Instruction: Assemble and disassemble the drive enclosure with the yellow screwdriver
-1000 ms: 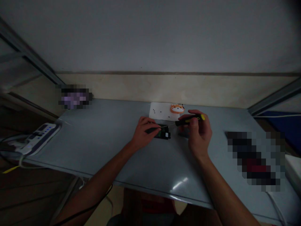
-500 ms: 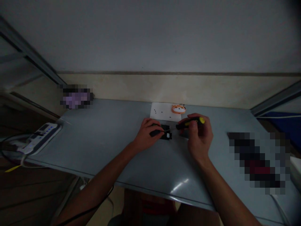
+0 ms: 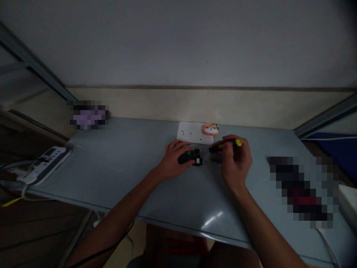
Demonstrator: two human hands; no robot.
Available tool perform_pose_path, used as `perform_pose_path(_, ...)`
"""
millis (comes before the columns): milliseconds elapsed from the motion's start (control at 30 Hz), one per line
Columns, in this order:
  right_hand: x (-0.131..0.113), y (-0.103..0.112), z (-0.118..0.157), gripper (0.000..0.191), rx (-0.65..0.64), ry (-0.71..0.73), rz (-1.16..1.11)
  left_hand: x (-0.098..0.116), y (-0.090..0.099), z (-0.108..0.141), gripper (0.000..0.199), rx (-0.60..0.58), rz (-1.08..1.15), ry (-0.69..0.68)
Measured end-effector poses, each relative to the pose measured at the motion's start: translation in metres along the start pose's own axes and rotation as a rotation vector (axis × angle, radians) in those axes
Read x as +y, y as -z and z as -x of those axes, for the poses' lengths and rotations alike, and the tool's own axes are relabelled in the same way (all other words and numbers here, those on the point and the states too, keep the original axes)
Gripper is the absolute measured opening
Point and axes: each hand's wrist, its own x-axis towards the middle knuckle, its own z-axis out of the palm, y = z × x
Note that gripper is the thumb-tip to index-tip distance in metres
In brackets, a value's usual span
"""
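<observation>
My left hand [image 3: 174, 160] has its thumb and fingers around a small black electronic device [image 3: 198, 161] on the table. A bit of green board shows between the fingers, and the palm side of the device is hidden. Wrapped in my right hand [image 3: 237, 160] is a screwdriver [image 3: 219, 147] with a black and yellow handle. Its thin shaft points left toward the device; whether the tip touches it I cannot tell. Below the handle lies a dark flat shape, too dim to name.
Behind the hands lies a white sheet [image 3: 184, 137] with several tiny dark screw-like bits and an orange animal-faced case [image 3: 210, 129]. A power strip [image 3: 48, 163] stands at the table's left edge. Blurred-out items [image 3: 299, 190] lie right, and a purple one [image 3: 89, 116] back left.
The thumb and fingers of my left hand have parted, baring more of the device and its green board. The screwdriver's tip has drawn back slightly to the right, away from those fingers.
</observation>
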Motion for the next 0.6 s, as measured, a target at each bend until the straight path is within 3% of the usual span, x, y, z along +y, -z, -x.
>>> perform_pose_path(267, 0.0042, 0.0008, 0.0006, 0.017, -0.013, 0.009, 0.041, 0.0018, 0.0004, -0.0013, 0.058, -0.072, -0.028, -0.014)
perform_pose_path(600, 0.0048, 0.0021, 0.0013, 0.016, -0.019, 0.035, 0.054, 0.004, 0.0034, -0.0005, 0.063, -0.121, 0.002, 0.018)
